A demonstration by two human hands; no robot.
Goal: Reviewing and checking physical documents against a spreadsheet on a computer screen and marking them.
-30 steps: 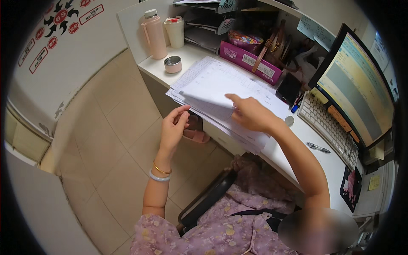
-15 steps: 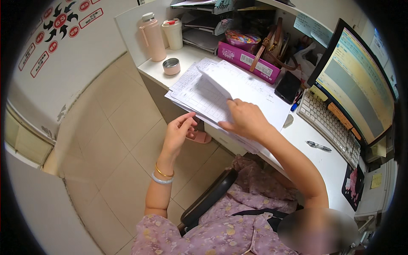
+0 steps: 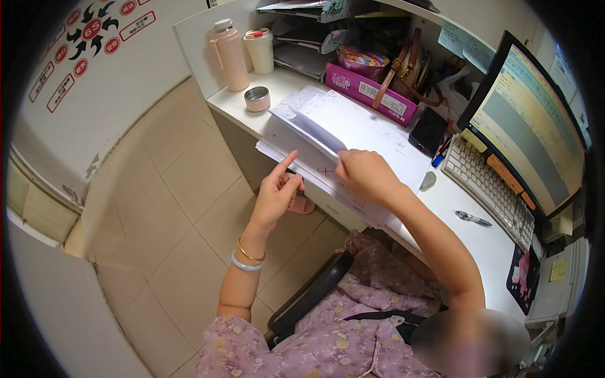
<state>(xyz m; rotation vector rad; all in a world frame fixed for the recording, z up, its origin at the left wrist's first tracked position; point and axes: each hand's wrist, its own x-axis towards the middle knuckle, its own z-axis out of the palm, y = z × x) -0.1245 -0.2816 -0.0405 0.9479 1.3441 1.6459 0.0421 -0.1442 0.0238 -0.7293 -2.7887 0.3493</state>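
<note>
Right hand [image 3: 367, 174] pinches lifted sheets [image 3: 317, 135] above the paper stack [image 3: 386, 137] on the tabletop [image 3: 446, 196]; left hand [image 3: 275, 194], half-curled, index outstretched, appears empty beside the stack. Light edgewise pressure should limit creasing.

open room above the tiled floor [image 3: 170, 220] at left, bare tabletop [image 3: 449, 194] right of centre, raised papers [image 3: 313, 133] blocking the middle, purple box [image 3: 367, 92] across upper centre, keyboard [image 3: 486, 189] at right

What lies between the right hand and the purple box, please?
In the head view, white papers lie between the right hand and the purple box.
</note>
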